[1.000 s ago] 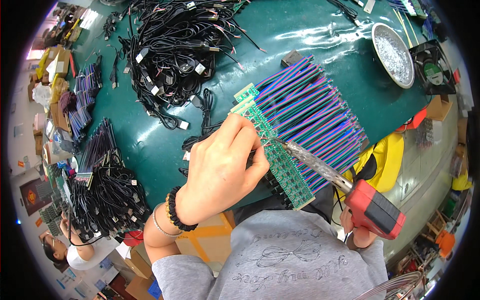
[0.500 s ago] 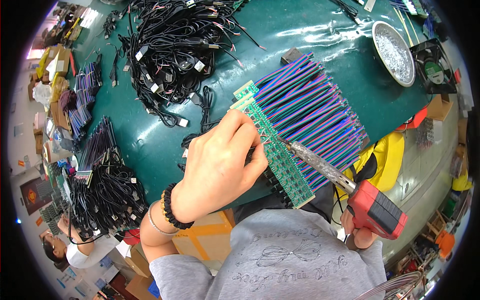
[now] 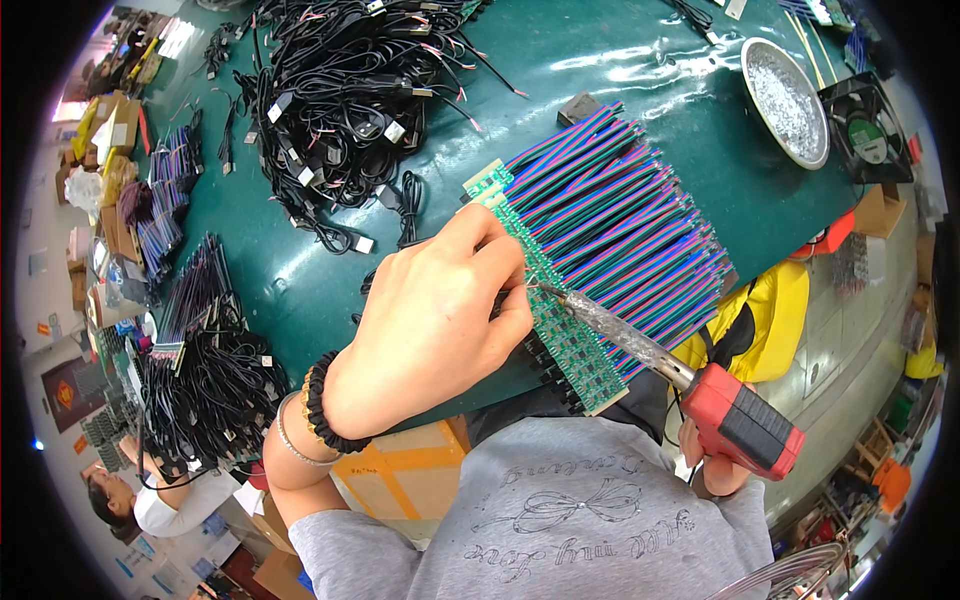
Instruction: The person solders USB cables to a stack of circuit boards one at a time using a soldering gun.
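My left hand [image 3: 440,320] is closed in a pinch over a row of green circuit boards [image 3: 575,345], its fingertips on a thin wire end that they partly hide. In my right hand [image 3: 715,460] is a soldering iron [image 3: 740,420] with a red and black handle. Its metal barrel slants up and left across the boards, and the tip lies close to my left fingertips. Flat ribbon wires [image 3: 620,230] in blue, pink, green and black run rightward from the boards. Under my left hand, black cables are mostly hidden.
A big heap of black USB cables [image 3: 340,110] lies at the back left of the green table [image 3: 600,50]. More cables [image 3: 215,390] sit at the left edge. A metal bowl [image 3: 785,105] and a black fan [image 3: 868,130] stand at the right, above a yellow bag [image 3: 765,320].
My left hand and wrist have shifted slightly left. The soldering iron has also moved a little left, its tip now nearer my left fingertips.
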`<state>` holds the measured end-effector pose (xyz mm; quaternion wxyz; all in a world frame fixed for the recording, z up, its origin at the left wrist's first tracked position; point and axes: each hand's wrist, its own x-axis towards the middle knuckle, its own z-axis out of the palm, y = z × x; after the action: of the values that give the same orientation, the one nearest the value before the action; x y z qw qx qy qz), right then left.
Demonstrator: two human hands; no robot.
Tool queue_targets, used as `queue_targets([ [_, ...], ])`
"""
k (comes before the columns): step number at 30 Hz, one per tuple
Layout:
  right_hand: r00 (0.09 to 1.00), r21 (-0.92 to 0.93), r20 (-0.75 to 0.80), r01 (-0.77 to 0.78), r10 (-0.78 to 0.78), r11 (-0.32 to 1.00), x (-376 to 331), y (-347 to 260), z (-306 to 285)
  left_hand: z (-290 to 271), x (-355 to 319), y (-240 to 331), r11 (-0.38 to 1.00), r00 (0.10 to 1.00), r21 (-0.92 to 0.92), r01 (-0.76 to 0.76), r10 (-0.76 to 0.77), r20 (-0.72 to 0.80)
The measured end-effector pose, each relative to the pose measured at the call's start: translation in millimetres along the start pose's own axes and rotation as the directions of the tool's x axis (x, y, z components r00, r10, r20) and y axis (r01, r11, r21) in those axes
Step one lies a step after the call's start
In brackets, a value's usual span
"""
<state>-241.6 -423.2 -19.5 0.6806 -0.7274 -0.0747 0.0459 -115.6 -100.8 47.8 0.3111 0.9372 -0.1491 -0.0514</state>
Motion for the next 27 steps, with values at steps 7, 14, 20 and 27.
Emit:
queue_targets([
  [7,0.968,0.326,0.04,0.223,-0.249,0.919,2,26,-8,2,-3,1,1.0,1.0,0.002,0.005,-0.005,-0.013],
  [14,0.995,0.171,0.068,0.054,-0.066,0.984,-14,24,-20,3,-1,0,1.0,0.999,-0.008,-0.023,0.023,-0.023],
  [20,0.976,-0.107,-0.215,-0.047,0.023,0.993,-147,169,-100,1,1,1,1.0,1.0,-0.006,-0.018,0.018,-0.025],
  [27,0.977,0.248,0.188,-0.142,0.096,0.958,12,-8,-5,1,-3,4,0.996,0.993,0.058,-0.074,0.078,-0.086],
])
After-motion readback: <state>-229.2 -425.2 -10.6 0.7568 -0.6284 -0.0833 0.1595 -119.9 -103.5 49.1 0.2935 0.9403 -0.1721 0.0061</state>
